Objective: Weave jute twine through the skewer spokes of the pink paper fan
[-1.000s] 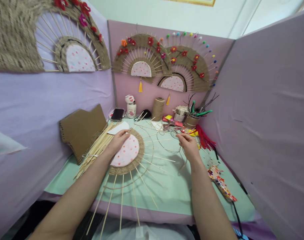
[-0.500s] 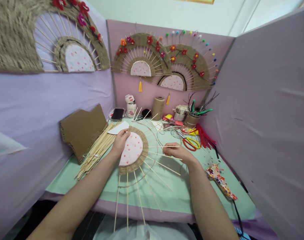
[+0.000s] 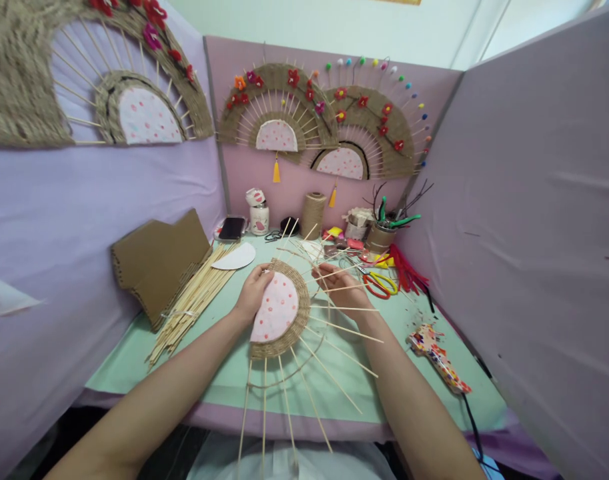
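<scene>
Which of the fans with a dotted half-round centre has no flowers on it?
The fan held in the left hand. The three wall-hung fans all carry red flowers; this one shows none.

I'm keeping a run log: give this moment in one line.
left hand: holding woven fan; right hand: behind sticks; scissors: on table

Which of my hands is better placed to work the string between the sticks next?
Probably your right hand: it reaches in among the sticks, close to where they leave the woven band. Your left hand is busy holding the fan at its straight edge.
</scene>
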`<state>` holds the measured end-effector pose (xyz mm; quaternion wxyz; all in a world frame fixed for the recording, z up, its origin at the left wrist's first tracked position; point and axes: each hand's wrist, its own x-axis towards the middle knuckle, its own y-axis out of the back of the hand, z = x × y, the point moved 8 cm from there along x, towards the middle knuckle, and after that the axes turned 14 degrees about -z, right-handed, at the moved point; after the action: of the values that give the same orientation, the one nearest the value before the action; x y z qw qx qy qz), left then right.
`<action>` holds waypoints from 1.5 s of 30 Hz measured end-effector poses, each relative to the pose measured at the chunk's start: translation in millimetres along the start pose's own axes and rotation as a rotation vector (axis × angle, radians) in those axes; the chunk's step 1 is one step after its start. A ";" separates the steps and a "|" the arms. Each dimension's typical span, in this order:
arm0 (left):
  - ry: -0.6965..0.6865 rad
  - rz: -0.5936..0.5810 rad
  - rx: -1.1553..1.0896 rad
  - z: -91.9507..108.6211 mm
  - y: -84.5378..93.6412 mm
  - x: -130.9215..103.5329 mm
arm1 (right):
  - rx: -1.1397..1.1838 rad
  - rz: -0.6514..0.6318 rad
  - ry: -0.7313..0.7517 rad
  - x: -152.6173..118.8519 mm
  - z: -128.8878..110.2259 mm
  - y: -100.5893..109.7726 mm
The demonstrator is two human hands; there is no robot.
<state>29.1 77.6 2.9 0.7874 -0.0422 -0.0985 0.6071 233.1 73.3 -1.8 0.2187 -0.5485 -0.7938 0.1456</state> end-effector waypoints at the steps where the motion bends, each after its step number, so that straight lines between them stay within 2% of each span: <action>1: 0.008 0.002 0.002 -2.1 -1.6 -0.4 | 0.030 -0.017 -0.008 1.0 3.7 -4.7; 6: 0.063 0.000 -0.054 -14.7 -2.4 0.1 | 0.100 -0.112 -0.149 1.3 23.3 -12.8; 10: 0.138 -0.115 -0.274 -23.9 -5.4 5.6 | 0.088 -0.180 -0.206 -1.4 29.2 -11.3; 12: 0.218 -0.178 -0.354 -27.9 -7.2 11.0 | 0.052 -0.194 -0.211 -1.5 30.5 -11.1; 15: 0.414 -0.254 -0.357 -37.3 -8.4 23.4 | -0.005 -0.200 -0.208 -0.1 32.6 -11.5; 17: 0.457 -0.288 -0.345 -38.2 -8.3 36.9 | -0.034 -0.192 -0.212 0.7 34.1 -11.2; 20: 0.455 -0.318 -0.346 -37.4 -10.0 56.4 | -0.059 -0.175 -0.224 0.4 35.0 -9.2; 23: 0.438 -0.350 -0.339 -37.4 -13.6 64.4 | -0.076 -0.172 -0.228 -0.7 34.6 -6.9; 35: 0.392 -0.398 -0.312 -37.1 -8.9 55.4 | -0.142 -0.187 -0.232 -3.5 34.2 -3.5; 40: 0.441 -0.463 -0.323 -36.9 -11.9 49.0 | -0.146 -0.198 -0.248 -4.4 35.3 -2.4; 45: 0.450 -0.391 -0.332 -36.7 -5.7 49.7 | -0.126 -0.181 -0.253 -6.8 32.9 -2.3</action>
<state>54.2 126.0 -26.7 0.8733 -0.2831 -0.0261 0.3956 216.6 66.5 -30.4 0.0945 -0.4645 -0.8688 0.1432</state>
